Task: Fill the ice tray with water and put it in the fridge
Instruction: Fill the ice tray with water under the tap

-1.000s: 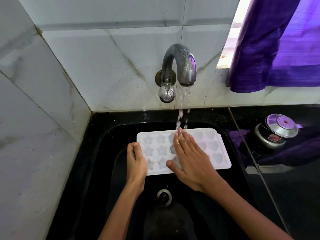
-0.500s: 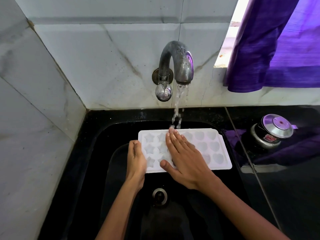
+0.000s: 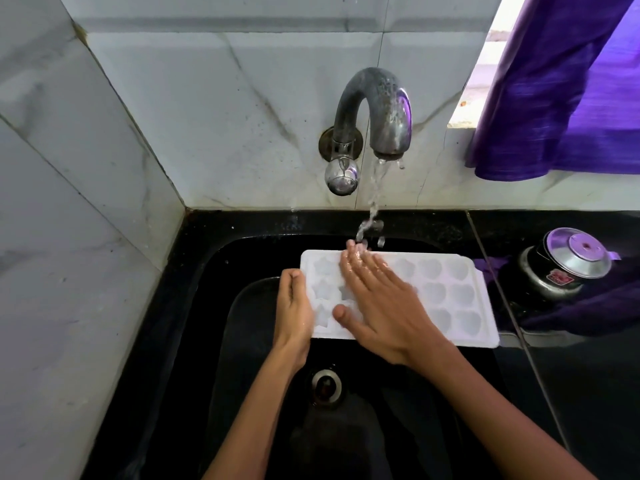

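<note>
Left of centre: left hand [image 3: 293, 308] curled round the short left edge of the white plastic ice tray with star and heart moulds [image 3: 450, 296], grip pinching that rim, thumb side up. Tray held level over the black stone sink [image 3: 207, 306], just above the round metal drain [image 3: 325, 386], in the middle of the frame. Centre: right hand [image 3: 382, 306] flat across the star moulds, fingers straight and wet, pressed on nothing. Above: grey curved metal tap [image 3: 374, 112] running, stream striking the fingertips, not the cells. Likely trouble: spray deflected off the hand, heart cells at right left dry; tray tipping from a one-edge hold, spilling. Far right: steel-lidded black pot [image 3: 564, 265] on the dark tabletop [image 3: 588, 393], within splash reach.
</note>
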### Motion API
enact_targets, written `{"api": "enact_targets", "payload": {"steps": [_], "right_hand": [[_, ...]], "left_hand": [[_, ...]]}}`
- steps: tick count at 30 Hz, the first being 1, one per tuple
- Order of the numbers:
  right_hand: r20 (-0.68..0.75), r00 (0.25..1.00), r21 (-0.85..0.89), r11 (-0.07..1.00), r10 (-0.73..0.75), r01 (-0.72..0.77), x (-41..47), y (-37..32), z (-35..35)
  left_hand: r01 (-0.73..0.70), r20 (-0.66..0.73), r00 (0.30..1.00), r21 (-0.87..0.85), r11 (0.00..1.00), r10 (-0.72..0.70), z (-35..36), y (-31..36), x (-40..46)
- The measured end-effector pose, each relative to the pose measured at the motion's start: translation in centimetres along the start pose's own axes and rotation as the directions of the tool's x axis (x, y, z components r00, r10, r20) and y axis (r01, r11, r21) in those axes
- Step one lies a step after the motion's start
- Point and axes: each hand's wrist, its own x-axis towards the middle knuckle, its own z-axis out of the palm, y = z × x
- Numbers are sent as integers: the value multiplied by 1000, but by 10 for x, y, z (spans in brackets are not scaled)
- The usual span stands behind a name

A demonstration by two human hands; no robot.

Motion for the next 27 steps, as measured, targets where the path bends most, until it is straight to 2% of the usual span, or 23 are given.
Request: {"api": "enact_targets", "payload": {"steps": [4,9,13,17,22,27], "right_hand": [[-4,991,-11,991,-136,136,-5,-19,10],[19,998,21,998,-62,62,-25,-2,7],[-44,999,1,1000,16,-16,-7,-5,6],[-92,994,-28,998,-55,52,0,-18,9],[-33,992,-134,984,-118,113,-37,-6,13],[-98,994,-125,991,40,-53,-49,23,5]], "left_hand": [[-58,38,998,12,998,57,12,0,-5],[-10,-27,1000,-24,1000,9,4,0,2],[-8,57,998,-49,999,10,13,0,-3],[-2,147,989,-79,997,14,21,0,-7],[22,112,994,-115,993,-9,23,1,3],[26,112,994,-147,989,-9,23,3,6]]}}
